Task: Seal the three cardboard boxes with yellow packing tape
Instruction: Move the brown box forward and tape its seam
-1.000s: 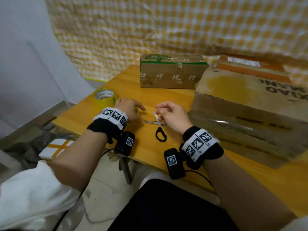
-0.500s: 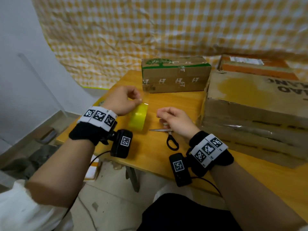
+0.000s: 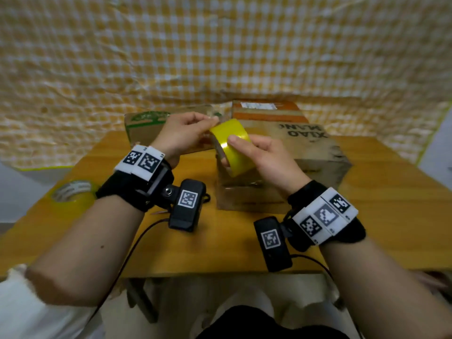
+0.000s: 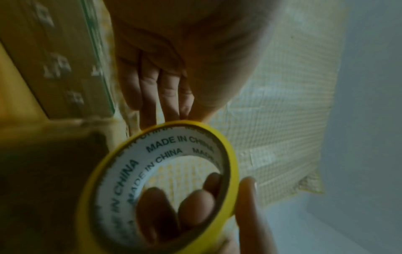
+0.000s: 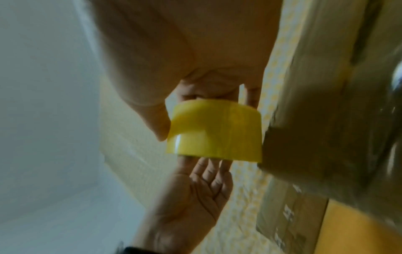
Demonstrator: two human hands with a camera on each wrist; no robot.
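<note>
Yellow packing tape roll (image 3: 231, 146): held in the air above the wooden worktop (image 3: 381, 204), in front of the boxes, core axis roughly level. White inner core printed "MADE IN CHINA", read in the left wrist view.

Right hand (image 3: 265, 159): clamped on the roll, thumb on the outer yellow face, fingers (image 4: 196, 205) hooked through the core.

Left hand (image 3: 182, 135): thumb and fingers drawn together at the roll's upper edge; whether they grip a loose tape end cannot be told.

Large cardboard box (image 3: 315, 152): on the worktop, directly behind the roll, dark lettering on top.

Green-printed cardboard box (image 3: 144, 124): behind the left hand.

Orange-banded cardboard box (image 3: 266, 110): at the rear.

Second tape roll (image 3: 73, 195): lying flat near the worktop's left edge.

Checked yellow-and-white sheet (image 3: 220, 45): backdrop.
</note>
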